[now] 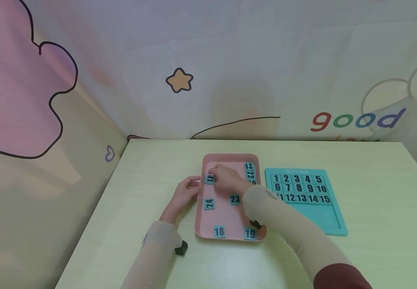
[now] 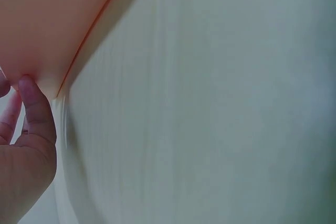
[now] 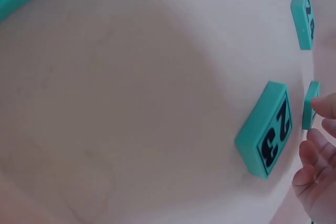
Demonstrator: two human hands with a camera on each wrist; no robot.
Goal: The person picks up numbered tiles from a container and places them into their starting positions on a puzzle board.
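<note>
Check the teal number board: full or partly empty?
Partly empty. The teal board holds tiles 1 to 15 in its top three rows; the lower rows are bare.

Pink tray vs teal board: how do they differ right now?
The pink tray holds loose number tiles scattered apart; the teal board has tiles 1 to 15 packed in ordered rows. The left hand touches the tray's edge and the right hand reaches into it; the board is untouched. Both lie flat on the table.
</note>
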